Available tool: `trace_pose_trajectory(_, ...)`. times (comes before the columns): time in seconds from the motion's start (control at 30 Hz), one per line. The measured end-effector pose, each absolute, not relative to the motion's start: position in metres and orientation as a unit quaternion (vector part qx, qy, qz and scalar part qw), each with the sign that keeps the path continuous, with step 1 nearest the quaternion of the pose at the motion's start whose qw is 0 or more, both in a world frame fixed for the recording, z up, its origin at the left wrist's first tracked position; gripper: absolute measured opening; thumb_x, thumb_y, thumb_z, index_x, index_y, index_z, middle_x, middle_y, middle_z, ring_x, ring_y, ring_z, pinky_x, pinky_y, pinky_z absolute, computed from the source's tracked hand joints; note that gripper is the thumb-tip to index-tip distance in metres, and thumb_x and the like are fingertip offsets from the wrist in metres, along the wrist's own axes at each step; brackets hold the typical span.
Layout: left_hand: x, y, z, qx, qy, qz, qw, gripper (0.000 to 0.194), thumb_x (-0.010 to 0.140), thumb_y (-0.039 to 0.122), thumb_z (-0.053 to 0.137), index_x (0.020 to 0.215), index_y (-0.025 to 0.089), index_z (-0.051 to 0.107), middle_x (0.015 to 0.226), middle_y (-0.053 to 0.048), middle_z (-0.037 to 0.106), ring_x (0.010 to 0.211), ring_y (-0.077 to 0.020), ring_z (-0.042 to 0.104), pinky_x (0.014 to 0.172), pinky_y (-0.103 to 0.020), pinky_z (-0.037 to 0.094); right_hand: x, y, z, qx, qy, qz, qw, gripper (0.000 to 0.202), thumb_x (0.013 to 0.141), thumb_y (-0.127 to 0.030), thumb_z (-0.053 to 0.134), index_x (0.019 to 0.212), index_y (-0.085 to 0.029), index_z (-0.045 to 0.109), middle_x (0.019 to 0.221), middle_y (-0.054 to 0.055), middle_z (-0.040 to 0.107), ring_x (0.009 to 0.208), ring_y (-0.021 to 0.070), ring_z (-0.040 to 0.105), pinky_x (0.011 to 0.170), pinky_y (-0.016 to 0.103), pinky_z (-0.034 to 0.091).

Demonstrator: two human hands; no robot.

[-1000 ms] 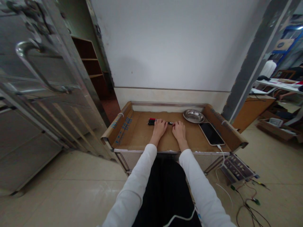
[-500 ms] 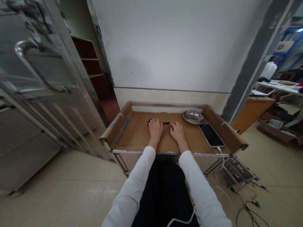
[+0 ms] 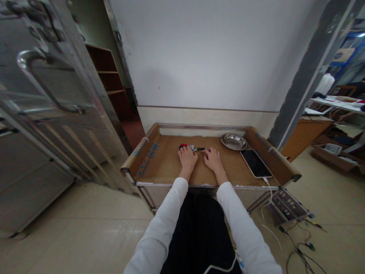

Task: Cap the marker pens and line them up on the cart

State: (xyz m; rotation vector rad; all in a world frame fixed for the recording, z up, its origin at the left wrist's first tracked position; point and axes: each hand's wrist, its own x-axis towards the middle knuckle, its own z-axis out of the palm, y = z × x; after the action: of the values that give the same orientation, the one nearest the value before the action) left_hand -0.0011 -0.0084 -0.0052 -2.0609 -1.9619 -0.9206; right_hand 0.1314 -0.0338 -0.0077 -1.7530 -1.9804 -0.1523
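My left hand (image 3: 188, 159) rests palm down on the cardboard surface (image 3: 171, 173), its fingers stretched out at a small cluster of red, black and silver pieces (image 3: 184, 145). The fingers partly cover this cluster, so its exact kind is unclear. Just to the right lies a short, dark, stick-like piece (image 3: 201, 148), pointing sideways. My right hand (image 3: 212, 158) has curled fingers at that piece's right end, with thumb and fingertips closing on it. A small gap separates the two hands.
A shiny round metal dish (image 3: 234, 141) sits at the back right, and a phone (image 3: 256, 163) with a white cable (image 3: 269, 190) lies in front of it. Cardboard-covered raised sides (image 3: 144, 146) flank the tabletop. A wall (image 3: 205, 57) stands behind. An electrical box (image 3: 289, 207) with wires is on the floor.
My left hand has drawn back slightly toward me, uncovering more of the red and silver pieces. The right hand has shifted slightly left, and the dark piece now sits at a slight tilt.
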Motion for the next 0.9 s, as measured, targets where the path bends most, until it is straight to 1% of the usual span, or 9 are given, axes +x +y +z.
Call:
trace_pose_trajectory(0.1,-0.002,-0.004,-0.005,-0.711,-0.621,-0.326,0.047,0.021,0.088,0.024,0.043,0.098,0.011,0.055,0.099,-0.017,0.060,0.098,-0.0298,0.055,0.087,-0.045,0.041,0.132,-0.033,-0.007,-0.646,-0.711,-0.058,0.272,0.034,0.084,-0.015,0.042,0.114,-0.019,0.058,0.109,0.012,0.057,0.102,0.0245,0.049,0.088,0.037,0.035)
trace_pose_trajectory(0.17,-0.003,-0.001,-0.005,-0.761,-0.549,-0.345,0.003,0.021,0.091,0.026,0.040,0.100,0.015,0.055,0.099,-0.013,0.059,0.094,-0.0248,0.057,0.085,-0.040,0.044,0.133,-0.032,-0.006,-0.646,-0.695,-0.060,0.310,0.041,0.084,-0.014,0.042,0.124,-0.017,0.050,0.113,0.012,0.057,0.103,0.0243,0.049,0.087,0.037,0.036)
trace_pose_trajectory(0.23,-0.003,0.002,-0.006,-0.817,-0.450,-0.356,-0.054,0.020,0.093,0.029,0.041,0.104,0.019,0.055,0.101,-0.009,0.057,0.091,-0.0199,0.058,0.083,-0.034,0.047,0.134,-0.032,-0.006,-0.638,-0.690,-0.057,0.339,0.045,0.084,-0.014,0.042,0.129,-0.018,0.046,0.116,0.012,0.056,0.105,0.0238,0.049,0.086,0.036,0.036)
trace_pose_trajectory(0.3,-0.002,0.005,-0.008,-0.847,-0.377,-0.364,-0.094,0.017,0.092,0.029,0.046,0.104,0.022,0.055,0.102,-0.006,0.055,0.091,-0.0177,0.058,0.084,-0.032,0.048,0.136,-0.032,-0.006,-0.631,-0.694,-0.049,0.345,0.039,0.085,-0.015,0.042,0.122,-0.020,0.052,0.114,0.011,0.056,0.105,0.0231,0.050,0.086,0.035,0.037)
trace_pose_trajectory(0.37,-0.002,0.007,-0.010,-0.847,-0.338,-0.393,-0.115,0.016,0.089,0.027,0.052,0.103,0.021,0.054,0.101,-0.006,0.055,0.094,-0.0173,0.058,0.087,-0.033,0.048,0.138,-0.032,-0.007,-0.633,-0.695,-0.041,0.338,0.031,0.085,-0.015,0.043,0.111,-0.019,0.060,0.110,0.010,0.058,0.104,0.0227,0.051,0.087,0.035,0.036)
trace_pose_trajectory(0.47,-0.001,0.010,-0.012,-0.808,-0.326,-0.473,-0.133,0.025,0.084,0.025,0.059,0.107,0.019,0.050,0.102,-0.006,0.057,0.094,-0.0170,0.059,0.088,-0.034,0.050,0.140,-0.029,-0.011,-0.643,-0.689,-0.030,0.333,0.027,0.087,-0.017,0.043,0.105,-0.018,0.063,0.106,0.010,0.060,0.102,0.0223,0.053,0.087,0.036,0.037)
trace_pose_trajectory(0.57,-0.001,0.009,-0.011,-0.770,-0.329,-0.522,-0.162,0.033,0.084,0.024,0.059,0.113,0.018,0.045,0.104,-0.007,0.059,0.088,-0.0150,0.062,0.080,-0.031,0.053,0.142,-0.024,-0.016,-0.634,-0.693,-0.012,0.344,0.025,0.087,-0.020,0.045,0.105,-0.016,0.063,0.104,0.010,0.062,0.100,0.0220,0.055,0.087,0.035,0.039)
trace_pose_trajectory(0.7,-0.002,0.005,-0.006,-0.753,-0.333,-0.537,-0.182,0.032,0.085,0.026,0.057,0.114,0.018,0.045,0.100,-0.007,0.061,0.084,-0.0133,0.064,0.076,-0.028,0.054,0.144,-0.019,-0.020,-0.590,-0.709,0.026,0.385,0.024,0.086,-0.020,0.044,0.101,-0.015,0.063,0.101,0.011,0.064,0.097,0.0208,0.056,0.088,0.033,0.043)
trace_pose_trajectory(0.9,-0.005,0.002,-0.001,-0.716,-0.360,-0.578,-0.153,0.022,0.085,0.028,0.058,0.105,0.019,0.053,0.098,-0.006,0.063,0.083,-0.0132,0.063,0.079,-0.029,0.053,0.145,-0.016,-0.024,-0.576,-0.683,0.070,0.444,0.025,0.082,-0.016,0.046,0.099,-0.015,0.063,0.100,0.010,0.065,0.094,0.0200,0.059,0.087,0.035,0.046)
